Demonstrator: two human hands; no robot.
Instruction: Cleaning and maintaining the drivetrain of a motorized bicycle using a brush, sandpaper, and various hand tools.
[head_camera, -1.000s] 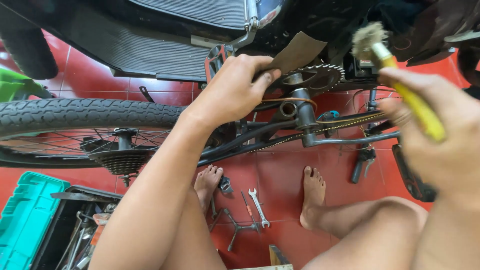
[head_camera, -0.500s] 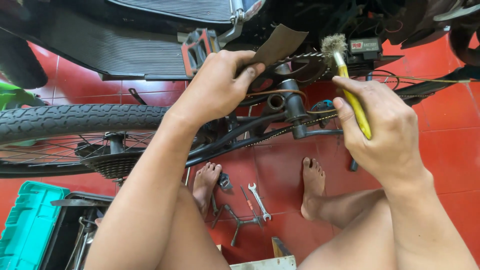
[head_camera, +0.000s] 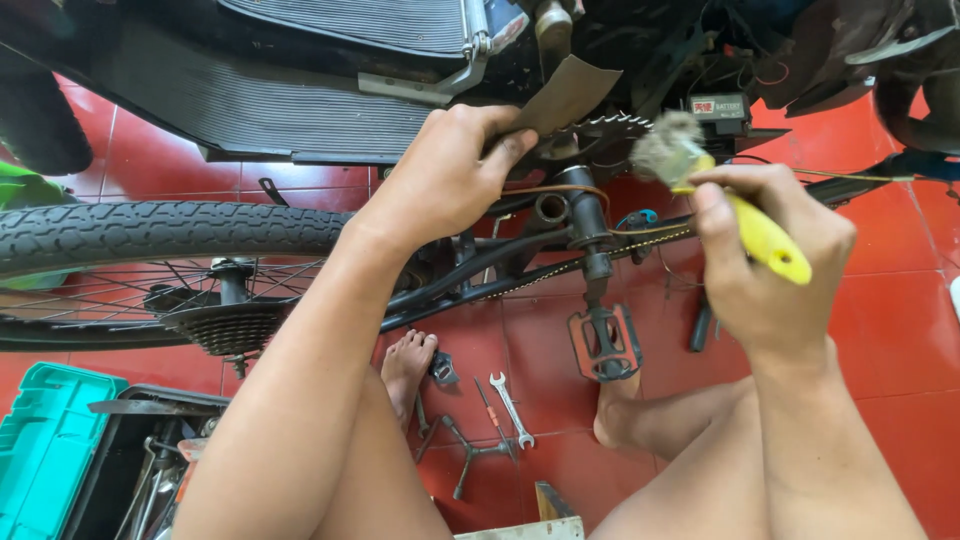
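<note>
An upturned bicycle lies across the view, with its rear wheel (head_camera: 150, 235) at left and the chain (head_camera: 560, 270) running to the toothed chainring (head_camera: 610, 125). My left hand (head_camera: 445, 180) pinches a brown piece of sandpaper (head_camera: 565, 95) against the chainring. My right hand (head_camera: 765, 260) grips a yellow-handled brush (head_camera: 720, 195) whose worn bristle head sits just right of the chainring. One pedal (head_camera: 605, 340) hangs down from the crank, above the red floor.
A green-lidded toolbox (head_camera: 60, 450) stands open at lower left. Spanners and a cross wrench (head_camera: 480, 440) lie on the red tiles between my bare feet. A black motor vehicle body with a radiator (head_camera: 370, 30) rises behind the bicycle.
The crank has turned, so the pedal moved from the top down to below the frame. My right hand with the brush has shifted right, away from the chainring.
</note>
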